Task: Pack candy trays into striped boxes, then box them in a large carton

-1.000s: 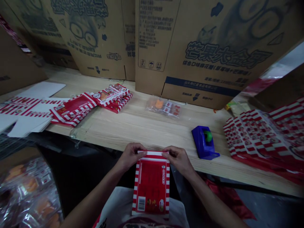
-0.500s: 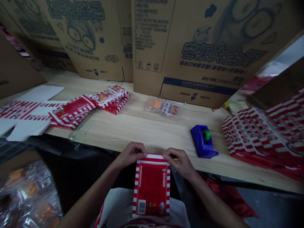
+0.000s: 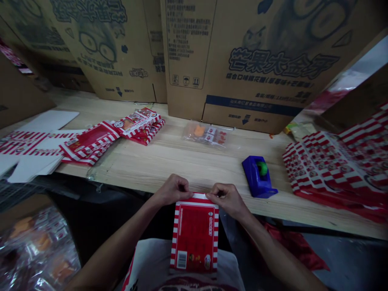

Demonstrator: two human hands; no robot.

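Lettering “芒果大金牙” (image 3: 283, 62) on large cardboard carton (image 3: 248, 89)

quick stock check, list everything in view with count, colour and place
Table: one, pale wood, across the middle
Held box: one, red and white, lower centre
Clear packet: one, transparent with orange, mid-table
Tape dispenser: one, blue and green, right half
Striped packages: many, red and white, far right
Printed boxes: several, red and white, mid-left
Flat cards: several, white and red, left edge
Cartons: at least three, brown, at the back
Clear bags: several, orange inside, lower left
Small packet: unclear count, yellowish, back right
Loose sheet: one, red, lower right
Shirt: one, mostly white, bottom centre
Left hand: one, bare, pinching the held box's top edge
Right hand: one, bare, pinching the same edge
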